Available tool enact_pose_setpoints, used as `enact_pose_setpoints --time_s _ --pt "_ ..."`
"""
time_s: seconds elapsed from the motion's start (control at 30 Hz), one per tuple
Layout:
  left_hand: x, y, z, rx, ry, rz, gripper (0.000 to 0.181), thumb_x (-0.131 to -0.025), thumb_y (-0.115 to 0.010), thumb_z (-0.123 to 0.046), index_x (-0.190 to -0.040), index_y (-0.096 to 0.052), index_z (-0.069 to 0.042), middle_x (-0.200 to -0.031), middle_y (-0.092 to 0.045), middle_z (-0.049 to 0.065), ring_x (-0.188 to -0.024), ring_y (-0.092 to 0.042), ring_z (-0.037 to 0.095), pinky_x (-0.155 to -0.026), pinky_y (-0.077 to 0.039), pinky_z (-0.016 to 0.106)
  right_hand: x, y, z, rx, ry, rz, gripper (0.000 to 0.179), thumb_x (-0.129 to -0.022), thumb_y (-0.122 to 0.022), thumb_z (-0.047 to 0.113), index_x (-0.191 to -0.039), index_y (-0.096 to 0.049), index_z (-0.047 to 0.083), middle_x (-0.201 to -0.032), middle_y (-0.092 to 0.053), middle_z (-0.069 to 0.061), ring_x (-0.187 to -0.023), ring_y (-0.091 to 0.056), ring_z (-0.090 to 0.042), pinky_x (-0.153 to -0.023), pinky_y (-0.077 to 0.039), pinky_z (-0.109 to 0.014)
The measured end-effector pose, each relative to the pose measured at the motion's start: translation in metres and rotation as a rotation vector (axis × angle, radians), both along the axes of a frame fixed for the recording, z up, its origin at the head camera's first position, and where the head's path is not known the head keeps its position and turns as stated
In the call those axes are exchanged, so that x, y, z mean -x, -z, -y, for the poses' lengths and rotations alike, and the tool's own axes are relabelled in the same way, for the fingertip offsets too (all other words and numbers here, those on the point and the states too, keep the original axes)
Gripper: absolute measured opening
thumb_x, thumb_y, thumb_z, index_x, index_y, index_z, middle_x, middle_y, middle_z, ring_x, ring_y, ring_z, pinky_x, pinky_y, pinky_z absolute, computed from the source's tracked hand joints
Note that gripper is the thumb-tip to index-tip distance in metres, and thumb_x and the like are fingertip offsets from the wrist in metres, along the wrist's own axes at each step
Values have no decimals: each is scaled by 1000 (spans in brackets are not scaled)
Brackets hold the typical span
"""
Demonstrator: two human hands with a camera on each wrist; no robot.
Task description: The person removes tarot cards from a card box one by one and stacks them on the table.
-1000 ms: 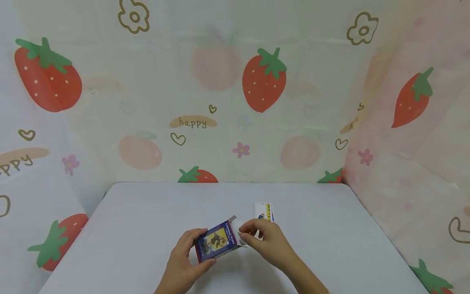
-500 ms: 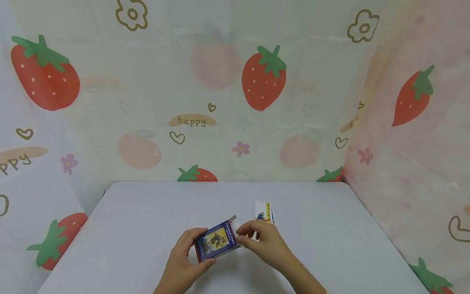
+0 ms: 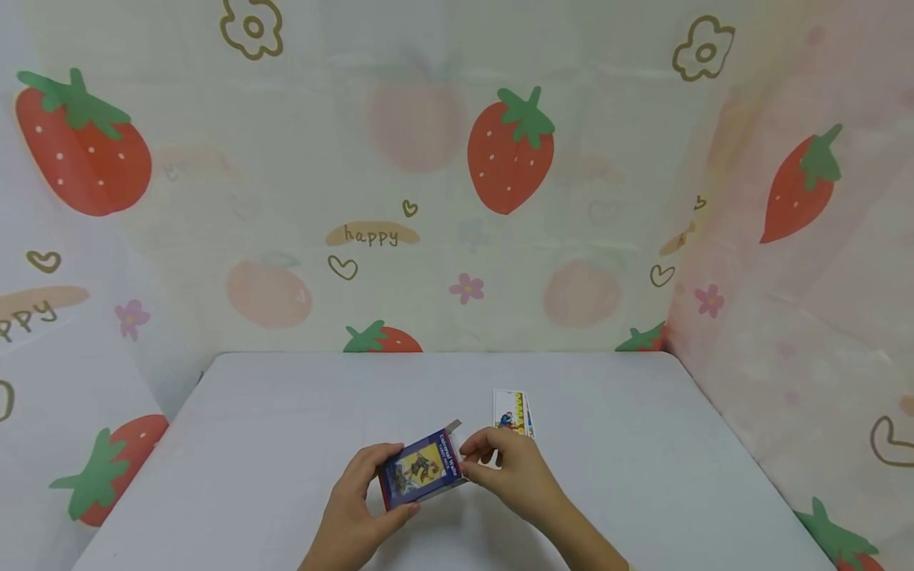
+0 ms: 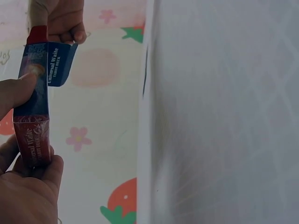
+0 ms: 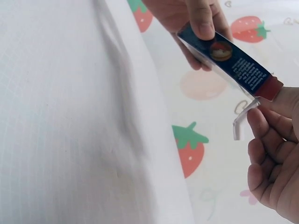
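The person's left hand (image 3: 351, 500) grips a small tarot box (image 3: 420, 470), the thumb along one narrow side and the fingers round the opposite one. The right hand (image 3: 517, 469) is at the box's open end, thumb and forefinger tips close together at the opening and the other fingers curled toward the palm. The fingertips are partly hidden there, so whether they pinch the box's edge or something inside it cannot be told.

The box is held above the table, tilted, its picture face turned up toward the head camera and its open end toward the right hand. That face is dark blue with a yellow-backed picture and the words "Universal Waite". At the open end, a blue flap (image 4: 60, 65) with "Universal Waite Tarot Deck" on it stands out from the box, a red tab (image 5: 271, 87) juts beside the right hand's fingers, and a bent white flap (image 5: 240, 125) hangs near them.

Just beyond the right hand, and partly covered by it in the head view, white-bordered cards (image 3: 510, 408) lie slightly fanned on the white-covered table (image 3: 286, 444). Behind the table rises a pale backdrop (image 3: 428, 198) printed with strawberries, flowers, hearts and the word "happy".
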State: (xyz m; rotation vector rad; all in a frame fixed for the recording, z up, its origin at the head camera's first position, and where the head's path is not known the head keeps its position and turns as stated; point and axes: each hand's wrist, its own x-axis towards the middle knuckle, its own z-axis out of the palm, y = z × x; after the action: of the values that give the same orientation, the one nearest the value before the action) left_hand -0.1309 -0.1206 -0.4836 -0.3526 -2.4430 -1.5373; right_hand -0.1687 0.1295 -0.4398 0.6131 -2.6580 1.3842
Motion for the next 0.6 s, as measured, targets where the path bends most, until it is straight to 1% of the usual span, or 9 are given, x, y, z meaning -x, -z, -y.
enact_pose_setpoints --time_s 0.13,0.27,0.37,0.43,0.5,0.6 --pt "0 0 0 -1 8 -1 78 -71 -95 -15 -136 -56 -33 -134 -57 -13 -119 -56 8 -103 -51 28 2 2 -1 -13 2 15 13 -87 -82 23 -98 -74 24 -85 -70 17 -82 -62 -5 -74 -49 -27" --pt "1 -1 0 10 -4 20 77 -71 -95 -17 -136 -56 -33 -134 -56 -14 -121 -56 8 -104 -51 31 4 2 -2 -34 2 -7 16 -87 -82 23 -101 -75 21 -86 -69 19 -85 -63 -10 -76 -52 -33" --pt "2 -1 -1 18 -14 32 76 -72 -95 -18 -136 -56 -33 -135 -56 -14 -121 -56 8 -105 -51 31 4 1 -3 -46 4 -17 18 -87 -82 25 -103 -76 20 -86 -69 21 -88 -64 -14 -77 -52 -34" --pt "1 -1 -1 20 -17 33 76 -72 -95 -18 -136 -56 -34 -135 -56 -14 -121 -56 7 -104 -51 30 4 0 -4 -54 9 -21 18 -86 -83 28 -102 -77 22 -87 -68 22 -89 -64 -15 -76 -51 -31" --pt "1 -1 0 16 -13 26 77 -72 -95 -17 -136 -56 -33 -135 -56 -13 -121 -56 8 -104 -51 30 4 -1 -6 -55 14 -22 18 -86 -83 32 -101 -77 24 -87 -68 22 -88 -64 -15 -77 -51 -31" --pt "1 0 0 9 -9 22 77 -71 -95 -15 -136 -56 -33 -135 -56 -13 -120 -56 8 -103 -51 30 3 -1 -8 -52 22 -29 17 -86 -83 34 -99 -76 27 -87 -68 21 -87 -63 -12 -76 -52 -32"
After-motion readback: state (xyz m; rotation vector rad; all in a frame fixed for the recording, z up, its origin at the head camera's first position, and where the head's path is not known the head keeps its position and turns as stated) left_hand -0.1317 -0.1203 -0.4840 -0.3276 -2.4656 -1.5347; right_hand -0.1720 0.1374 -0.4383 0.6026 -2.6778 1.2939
